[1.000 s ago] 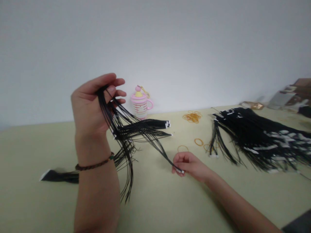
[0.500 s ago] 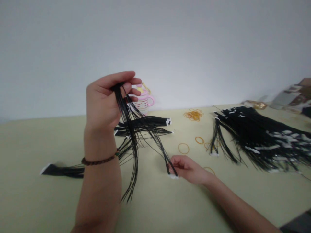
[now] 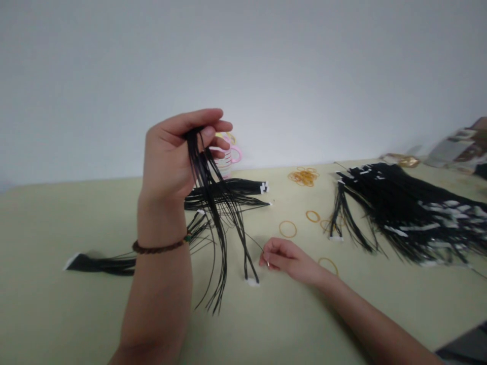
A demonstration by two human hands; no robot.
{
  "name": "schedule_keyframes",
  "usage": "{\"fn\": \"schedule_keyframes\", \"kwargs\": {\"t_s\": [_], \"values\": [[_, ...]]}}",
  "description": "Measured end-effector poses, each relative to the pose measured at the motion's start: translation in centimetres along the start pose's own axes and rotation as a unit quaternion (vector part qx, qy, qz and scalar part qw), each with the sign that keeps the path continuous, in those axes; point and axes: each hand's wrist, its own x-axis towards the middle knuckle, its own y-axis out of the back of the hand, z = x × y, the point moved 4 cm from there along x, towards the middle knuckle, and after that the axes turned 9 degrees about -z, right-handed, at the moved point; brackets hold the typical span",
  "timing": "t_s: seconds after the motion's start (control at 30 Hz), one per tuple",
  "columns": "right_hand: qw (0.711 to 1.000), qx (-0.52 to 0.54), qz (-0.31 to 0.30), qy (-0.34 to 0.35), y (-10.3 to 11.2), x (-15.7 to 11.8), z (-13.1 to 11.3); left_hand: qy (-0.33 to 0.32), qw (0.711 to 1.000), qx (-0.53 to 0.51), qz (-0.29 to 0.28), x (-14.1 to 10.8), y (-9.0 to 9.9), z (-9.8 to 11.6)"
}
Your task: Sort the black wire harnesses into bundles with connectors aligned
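Observation:
Raised at centre-left, my left hand (image 3: 178, 152) pinches the top of a bundle of thin black wires (image 3: 215, 203) that hangs down over the table. Some strands of this bundle end at a white connector (image 3: 252, 282), others hang loose. Lower and to the right, my right hand (image 3: 285, 257) has its thumb and fingers pressed together on the end of one thin black strand, beside the white connector but apart from it. Behind the hanging strands lie more black wire bundles (image 3: 243, 187) with white ends.
A large pile of black wires (image 3: 403, 203) covers the right side. Orange rubber bands (image 3: 303, 177) lie heaped at the back, with several loose ones nearer. A pink-handled cup (image 3: 225, 163) stands behind my left hand. Another wire bundle (image 3: 102, 265) lies at left.
My left hand has shifted slightly right with the bundle. The white-ended strands have left my right hand and swung left, and my right hand now pinches a single strand.

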Motion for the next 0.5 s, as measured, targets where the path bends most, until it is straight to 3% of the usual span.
{"fn": "schedule_keyframes", "kwargs": {"t_s": [0.33,0.5], "values": [[0.999,0.027,-0.010,0.044,-0.5,0.3,0.5,-0.005,0.990,-0.142,-0.020,0.1,-0.4,0.4],[0.995,-0.051,0.004,0.091,-1.3,0.6,0.2,0.019,0.982,-0.183,-0.042,0.1,-1.9,0.4]]}}
